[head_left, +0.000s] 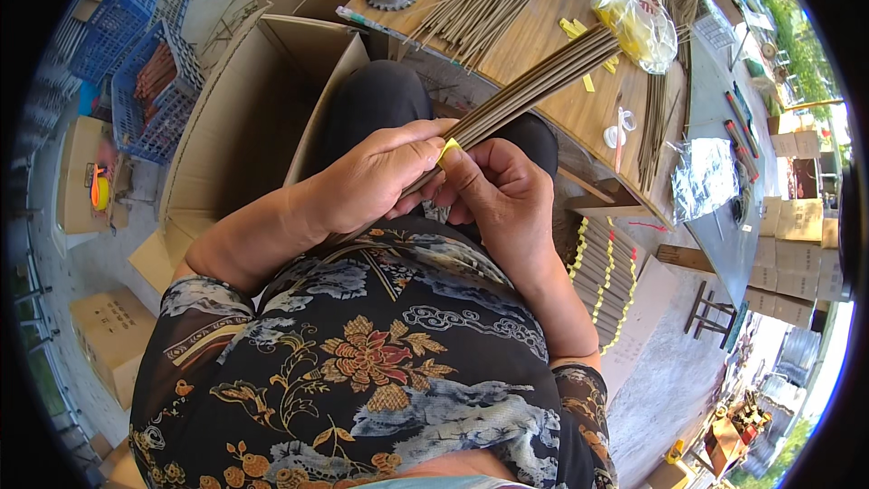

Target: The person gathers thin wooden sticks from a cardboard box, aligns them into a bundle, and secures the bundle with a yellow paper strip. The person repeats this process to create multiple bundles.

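A bundle of long, thin brown incense sticks [543,74] slants from my lap up over the table's edge. My left hand [385,167] is closed around its lower part, with the thumb lying along the sticks. A narrow yellow paper strip [448,148] sits against the bundle between my two thumbs. My right hand [507,190] pinches at that strip, its thumb pressed on it and its fingers curled. The lower ends of the sticks are mostly hidden behind my hands.
Loose sticks [480,4], yellow strips [572,29], a plastic bag [641,27] and a small white pot [611,137] lie on the wooden table [516,54]. An open cardboard box [204,154] stands at my left. Banded bundles [602,276] are stacked at lower right.
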{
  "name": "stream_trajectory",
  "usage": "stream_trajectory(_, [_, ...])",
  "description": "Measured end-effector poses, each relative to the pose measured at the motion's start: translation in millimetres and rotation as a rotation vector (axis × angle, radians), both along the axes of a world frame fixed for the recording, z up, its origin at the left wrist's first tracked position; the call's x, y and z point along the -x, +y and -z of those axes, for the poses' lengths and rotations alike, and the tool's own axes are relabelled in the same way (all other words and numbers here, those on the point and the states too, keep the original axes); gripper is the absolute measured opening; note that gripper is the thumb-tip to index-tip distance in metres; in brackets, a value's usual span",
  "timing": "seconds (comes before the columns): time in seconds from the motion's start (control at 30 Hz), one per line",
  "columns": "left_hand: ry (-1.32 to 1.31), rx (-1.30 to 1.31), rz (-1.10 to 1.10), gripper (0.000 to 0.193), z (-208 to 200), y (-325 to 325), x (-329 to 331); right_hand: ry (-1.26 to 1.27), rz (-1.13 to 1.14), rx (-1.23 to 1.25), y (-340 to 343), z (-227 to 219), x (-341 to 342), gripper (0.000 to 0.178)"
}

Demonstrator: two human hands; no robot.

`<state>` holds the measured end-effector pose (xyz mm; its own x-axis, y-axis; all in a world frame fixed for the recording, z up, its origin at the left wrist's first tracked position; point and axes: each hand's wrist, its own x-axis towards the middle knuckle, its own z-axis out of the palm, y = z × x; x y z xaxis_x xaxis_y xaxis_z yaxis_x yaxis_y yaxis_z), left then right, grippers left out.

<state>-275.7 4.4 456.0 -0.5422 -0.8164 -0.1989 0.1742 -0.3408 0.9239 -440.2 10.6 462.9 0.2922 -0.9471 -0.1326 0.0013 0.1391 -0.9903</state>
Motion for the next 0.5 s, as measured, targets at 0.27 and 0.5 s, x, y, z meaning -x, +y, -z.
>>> stream_trajectory(0.27, [-0.118, 0.145, 0.008, 0.045, -1.8, 1.5, 3.3, 0.026, 0.013, -0.021, 1.0, -0.6, 0.2, 0.022])
stream_trajectory(0.5, [-0.071, -0.052, -0.045, 0.03, -7.4, -0.1, 6.7, 0.0, -0.046, -0.058, -3.2, 0.1, 7.0, 0.023])
